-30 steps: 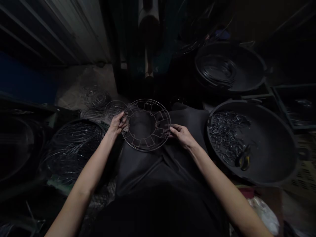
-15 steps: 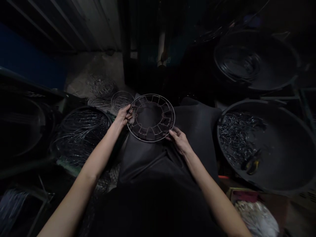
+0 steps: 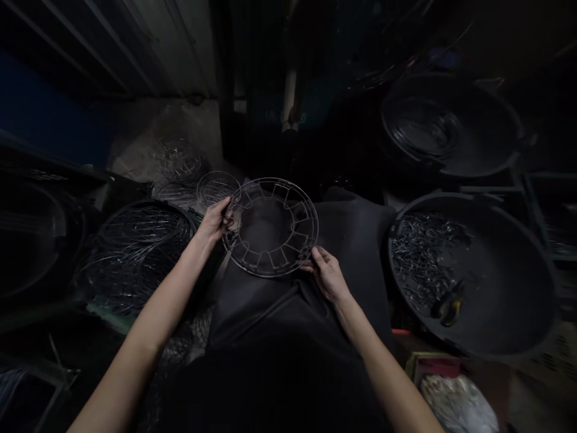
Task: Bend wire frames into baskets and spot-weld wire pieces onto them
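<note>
A round wire frame (image 3: 273, 273), with an outer ring and a wavy inner ring joined by short wires, is held up over the dark cloth (image 3: 356, 240) on my lap. My left hand (image 3: 217, 221) grips its left edge, fingers closed round the rim. At the lower right edge, my right hand (image 3: 327, 272) pinches the rim between thumb and fingers. Through the middle of the frame the dark cloth shows.
To the right, a large black basin (image 3: 509, 282) contains short metal pieces (image 3: 419, 258) and a yellow-black tool (image 3: 448, 304). Another basin (image 3: 491, 120) stands behind it. Long wires (image 3: 139, 252) fill a container on the left. A plastic bag (image 3: 460, 400) lies lower right.
The wire frame has tipped more toward facing me and sits slightly lower and to the left. Both hands moved with it, still gripping. The surroundings have shifted a little in view.
</note>
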{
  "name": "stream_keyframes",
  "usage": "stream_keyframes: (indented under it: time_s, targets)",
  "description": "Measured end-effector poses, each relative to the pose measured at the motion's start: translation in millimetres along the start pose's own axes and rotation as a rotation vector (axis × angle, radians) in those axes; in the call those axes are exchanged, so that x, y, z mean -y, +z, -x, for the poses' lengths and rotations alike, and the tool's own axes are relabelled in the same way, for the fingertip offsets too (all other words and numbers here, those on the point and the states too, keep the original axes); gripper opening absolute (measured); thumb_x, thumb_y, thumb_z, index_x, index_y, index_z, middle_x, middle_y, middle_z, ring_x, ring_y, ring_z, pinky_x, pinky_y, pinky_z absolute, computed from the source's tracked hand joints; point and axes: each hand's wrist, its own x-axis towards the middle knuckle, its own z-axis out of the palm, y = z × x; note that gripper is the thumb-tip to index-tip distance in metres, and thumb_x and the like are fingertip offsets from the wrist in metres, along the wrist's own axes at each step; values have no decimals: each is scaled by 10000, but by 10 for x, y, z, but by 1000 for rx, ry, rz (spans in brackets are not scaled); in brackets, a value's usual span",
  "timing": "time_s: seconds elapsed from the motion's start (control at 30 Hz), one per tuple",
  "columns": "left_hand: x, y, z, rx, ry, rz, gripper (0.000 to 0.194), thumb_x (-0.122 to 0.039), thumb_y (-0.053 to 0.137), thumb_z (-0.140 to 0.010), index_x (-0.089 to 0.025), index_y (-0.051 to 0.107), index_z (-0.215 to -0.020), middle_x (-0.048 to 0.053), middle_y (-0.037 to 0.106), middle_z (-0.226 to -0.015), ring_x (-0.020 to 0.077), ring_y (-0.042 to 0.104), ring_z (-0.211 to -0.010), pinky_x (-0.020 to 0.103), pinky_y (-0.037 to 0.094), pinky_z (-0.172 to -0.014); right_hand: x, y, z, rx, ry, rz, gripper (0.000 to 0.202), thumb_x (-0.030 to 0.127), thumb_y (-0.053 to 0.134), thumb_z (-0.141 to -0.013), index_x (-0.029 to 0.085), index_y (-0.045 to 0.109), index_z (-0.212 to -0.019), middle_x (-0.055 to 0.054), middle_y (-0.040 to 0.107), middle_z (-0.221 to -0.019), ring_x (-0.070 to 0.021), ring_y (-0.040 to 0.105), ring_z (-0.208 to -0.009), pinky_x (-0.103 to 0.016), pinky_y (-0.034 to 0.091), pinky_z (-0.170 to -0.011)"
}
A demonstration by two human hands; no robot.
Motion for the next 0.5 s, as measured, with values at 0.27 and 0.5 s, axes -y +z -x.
stream_keyframes:
  time_s: [0.27, 0.5]
  targets:
    - [-198, -54, 643, 41, 31, -135, 340, -418, 713, -702, -129, 542, -649, -59, 385, -394, 30, 288, -319, 156, 214, -340, -27, -50, 825, 257, 17, 473, 398, 571, 482, -847, 198, 617, -813, -39, 651, -779, -216, 624, -789, -326, 501, -754]
    - [246, -198, 1020, -104, 62, -199, 354, -462, 675, -736, -115, 621, -782, -73, 372, -430, 21, 277, -348, 143, 179, -353, -123, -197, 1065, 250, -47, 751, 501, 560, 331, -913, 181, 567, -685, -26, 606, -701, -182, 570, -704, -275, 444, -715]
